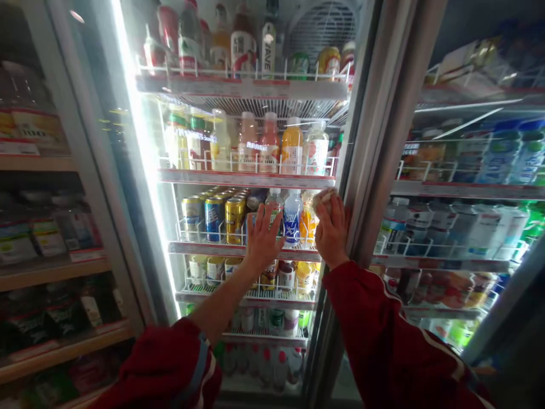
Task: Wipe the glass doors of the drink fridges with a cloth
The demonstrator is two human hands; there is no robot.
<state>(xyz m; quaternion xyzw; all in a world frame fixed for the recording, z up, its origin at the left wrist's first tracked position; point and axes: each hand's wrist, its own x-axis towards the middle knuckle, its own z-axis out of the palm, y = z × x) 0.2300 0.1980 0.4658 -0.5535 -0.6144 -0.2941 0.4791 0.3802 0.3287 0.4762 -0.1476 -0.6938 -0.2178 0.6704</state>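
My right hand (332,230) presses a crumpled pale cloth (324,196) against the glass door (238,224) of a lit drinks fridge, close to the door's right-hand frame. Its fingers bend over the cloth. My left hand (264,236) is open, fingers spread, at the glass in front of the middle shelves; whether the palm touches the glass I cannot tell. Behind the glass, near the hands, stand a blue-labelled bottle (292,216) and gold cans (235,220).
Metal door frames (378,142) run down on the right, with another drinks fridge (460,187) beyond. Wooden-edged shelves (55,272) of bottles stand on the left. A bright light strip (136,130) lines the fridge's left side. Upper shelves hold several bottles (292,142).
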